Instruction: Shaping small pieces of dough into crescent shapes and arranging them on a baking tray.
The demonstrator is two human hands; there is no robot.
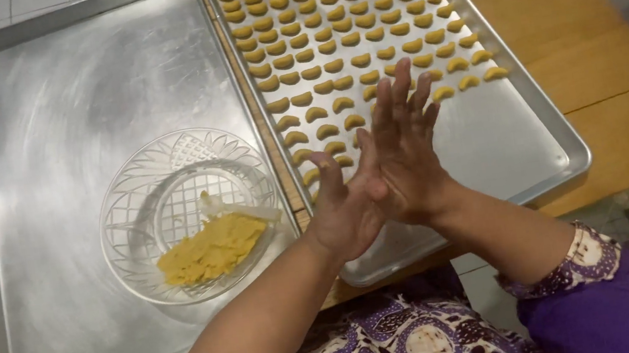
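**Two Hands Pressed Flat Over the Cookie Tray**

While the two palms push against each other, you can count what lies on the wooden table point(613, 105). Two big metal trays sit side by side, touching along one long edge. One glass bowl point(130, 192) stands on the left tray point(37, 100). One lump of yellow dough point(215, 249) lies in the bowl, with one whitish tool point(242, 209) resting on top of it. The right tray point(513, 150) holds many small curved dough pieces point(328, 37) in neat rows. They are too many and too small to count for sure, and hands hide a few.

The left hand point(345, 211) and the right hand point(408, 158) meet palm to palm above the near part of the right tray. All the fingers point(402, 88) are straight and spread out, not curled around anything. Whether a bit of dough is between the palms cannot be seen.

The rows of dough pieces begin just past the fingertips and run to the far end of the tray. The bowl of dough is near the left hand, off to its left, and not touching it. Purple patterned sleeves point(585, 262) show at the bottom.
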